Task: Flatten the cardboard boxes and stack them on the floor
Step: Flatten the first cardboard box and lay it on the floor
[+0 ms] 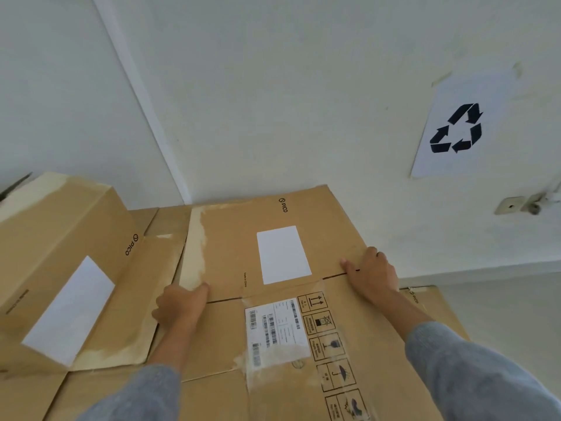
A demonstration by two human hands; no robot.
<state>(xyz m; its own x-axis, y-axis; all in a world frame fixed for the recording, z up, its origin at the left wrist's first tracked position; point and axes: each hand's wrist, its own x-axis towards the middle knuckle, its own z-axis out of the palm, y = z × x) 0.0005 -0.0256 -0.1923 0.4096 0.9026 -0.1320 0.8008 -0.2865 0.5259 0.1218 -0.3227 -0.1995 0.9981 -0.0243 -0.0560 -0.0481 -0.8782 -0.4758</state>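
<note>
**Flattened box held by both side edges, one box not yet flattened beside it**

The left hand (182,302) curls its fingers over the left edge of the flattened box (273,299), gripping where a pale torn flap (194,247) folds up. The right hand (372,273) lies on the right edge, thumb on the top face, fingers wrapped over the side. The box rests on other flat cardboard (431,305) in the corner of the floor (501,305), its far edge against the wall (273,101), labels up.

The risks, as I judge them:
- The left grip sits on a loose flap; if that gives, the sheet could swing and slide off the stack.
- The creases may spring back, so the box could puff up again unless pressed down.
- The upright box (60,262) just beside the left edge, its flap overlapping the stack, may catch the sheet or tip over.
- Poorly squared, the pile could lean toward the open floor on the right.
</note>
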